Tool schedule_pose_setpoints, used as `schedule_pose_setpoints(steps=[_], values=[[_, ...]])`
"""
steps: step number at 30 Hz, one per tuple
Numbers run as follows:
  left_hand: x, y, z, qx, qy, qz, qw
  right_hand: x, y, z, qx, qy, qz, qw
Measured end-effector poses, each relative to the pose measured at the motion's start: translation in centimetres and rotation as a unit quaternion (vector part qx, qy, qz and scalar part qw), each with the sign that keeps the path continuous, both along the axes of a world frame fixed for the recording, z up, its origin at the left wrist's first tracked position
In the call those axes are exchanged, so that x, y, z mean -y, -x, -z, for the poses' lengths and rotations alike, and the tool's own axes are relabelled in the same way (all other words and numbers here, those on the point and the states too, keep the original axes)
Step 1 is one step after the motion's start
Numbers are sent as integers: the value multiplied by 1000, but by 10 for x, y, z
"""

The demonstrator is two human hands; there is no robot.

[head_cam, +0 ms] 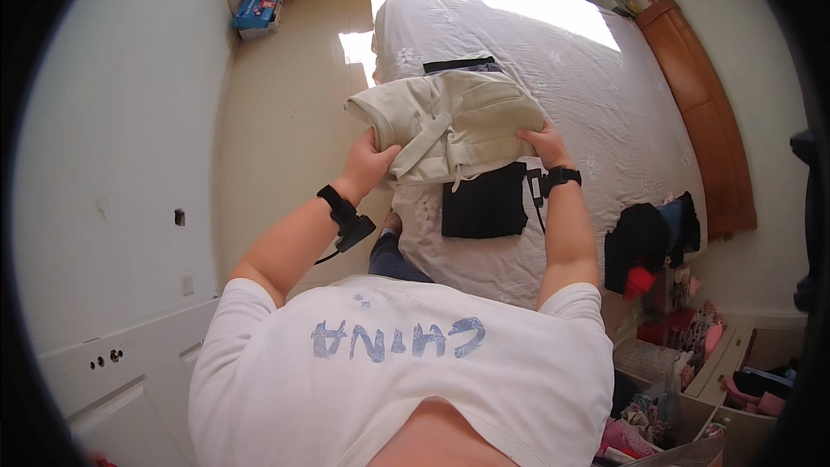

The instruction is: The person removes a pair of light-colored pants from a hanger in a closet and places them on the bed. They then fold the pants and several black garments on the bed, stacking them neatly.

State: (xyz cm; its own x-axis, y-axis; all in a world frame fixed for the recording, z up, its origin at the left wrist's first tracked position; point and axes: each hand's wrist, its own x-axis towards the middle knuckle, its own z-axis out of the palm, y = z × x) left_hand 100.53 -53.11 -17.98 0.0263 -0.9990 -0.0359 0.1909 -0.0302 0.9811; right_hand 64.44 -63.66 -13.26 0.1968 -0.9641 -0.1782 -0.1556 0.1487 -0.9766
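Note:
A beige drawstring garment (493,107), trousers or shorts with a pocket seam, is stretched between my two hands over the near left side of the bed. My left hand (367,165) grips its left edge, thumb on top. At the right edge, my right hand (548,144) pinches the cloth between thumb and fingers. A cord dangles from the side nearest me. Below it lies a black folded garment (485,204), its far part hidden by the beige cloth. Beyond the beige cloth, a strip of dark folded clothing (462,65) shows on the bed.
The bed (583,97) has a pale sheet and a wooden headboard (697,110) at right. Dark clothes (639,240) lie at its near right corner. Open drawers (707,395) with clothes stand at lower right. Boxes (259,10) sit by the left wall.

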Motion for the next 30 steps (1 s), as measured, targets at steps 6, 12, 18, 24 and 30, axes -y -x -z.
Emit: schedule_pose_setpoints(steps=[6,12,18,24,30], values=[[135,66,27,5,-26,8,1000,141,65,27,-2,19,8,1000],[198,98,95,-6,-181,30,983,209,91,118,-331,17,154,931],[207,78,110,34,-352,89,931,194,63,190,-333,32,238,912],[205,85,99,-59,-263,131,954,188,39,195,-361,11,283,889],[206,79,111,223,-238,-1,945,162,0,171,-474,161,116,858]])
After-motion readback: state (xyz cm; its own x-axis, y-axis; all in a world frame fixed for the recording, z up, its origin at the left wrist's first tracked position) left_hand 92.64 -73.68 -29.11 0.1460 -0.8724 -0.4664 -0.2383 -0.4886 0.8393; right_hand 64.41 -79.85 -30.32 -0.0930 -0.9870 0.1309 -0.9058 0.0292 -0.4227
